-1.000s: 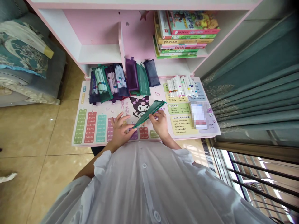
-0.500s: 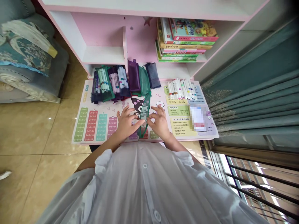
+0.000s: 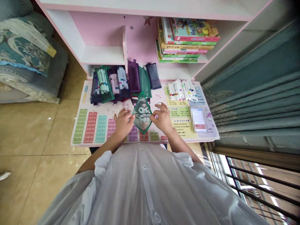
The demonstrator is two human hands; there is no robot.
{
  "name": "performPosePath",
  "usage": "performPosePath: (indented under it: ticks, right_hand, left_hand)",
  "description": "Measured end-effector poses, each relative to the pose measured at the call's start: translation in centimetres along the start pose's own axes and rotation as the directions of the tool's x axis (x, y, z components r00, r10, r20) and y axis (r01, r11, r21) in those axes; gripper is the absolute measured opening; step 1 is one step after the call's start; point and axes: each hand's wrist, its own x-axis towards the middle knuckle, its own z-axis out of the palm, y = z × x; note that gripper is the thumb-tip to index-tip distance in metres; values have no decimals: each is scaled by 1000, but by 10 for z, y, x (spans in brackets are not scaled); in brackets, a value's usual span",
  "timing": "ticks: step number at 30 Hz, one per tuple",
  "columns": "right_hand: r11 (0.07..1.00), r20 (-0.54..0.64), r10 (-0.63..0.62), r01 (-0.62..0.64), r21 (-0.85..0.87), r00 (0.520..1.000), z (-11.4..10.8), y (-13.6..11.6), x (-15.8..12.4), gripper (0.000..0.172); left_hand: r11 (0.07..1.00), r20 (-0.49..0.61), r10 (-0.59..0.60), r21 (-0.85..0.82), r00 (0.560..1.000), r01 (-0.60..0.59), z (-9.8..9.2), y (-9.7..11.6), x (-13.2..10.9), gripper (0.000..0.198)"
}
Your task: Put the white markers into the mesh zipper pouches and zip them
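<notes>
A green mesh zipper pouch (image 3: 142,125) is spread into a diamond shape in front of me, and the mat's cartoon figure shows through it. My left hand (image 3: 125,122) pinches its left edge between thumb and finger. On the opposite side, my right hand (image 3: 162,118) pinches the right edge, its other fingers raised. Beyond the pouch lie a flat purple pouch (image 3: 134,76), another green pouch (image 3: 145,81) and a dark blue pouch (image 3: 153,76). White markers (image 3: 182,90) with coloured bands lie in a group to the right.
Pouches filled with markers (image 3: 103,82) lie at the back left. A phone with a blurred screen (image 3: 199,119) rests on the printed mat (image 3: 78,137) at right. Stacked books (image 3: 185,47) fill part of the pink-and-white shelf (image 3: 103,54). A curtain (image 3: 257,87) hangs on the right.
My hands have moved apart, left hand leftward and right hand rightward. Between them the green pouch has opened from a narrow strip into a wide diamond.
</notes>
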Motion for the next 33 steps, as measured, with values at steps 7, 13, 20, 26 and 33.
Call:
performPosePath:
  ticks: [7,13,20,26,33]
  right_hand:
    - [999,115,-7,13,-48,993,7,0,2,20]
    - [996,92,-72,76,-45,993,9,1,2,15]
    - [997,26,-82,82,10,996,8,7,6,18]
    - [980,-209,98,-131,-148,973,-11,52,55,15]
    - [863,-200,278,-336,-377,939,-21,99,112,20]
  left_hand:
    - [997,9,-66,41,998,66,6,-2,4,19]
    - [999,-42,-34,28,999,36,2,-1,16,20]
    - [1000,-33,5,10,999,-5,5,7,13,26]
    - [1000,-55,20,-7,998,-20,5,3,14,26]
    - [995,-67,25,-96,997,-32,11,0,6,29]
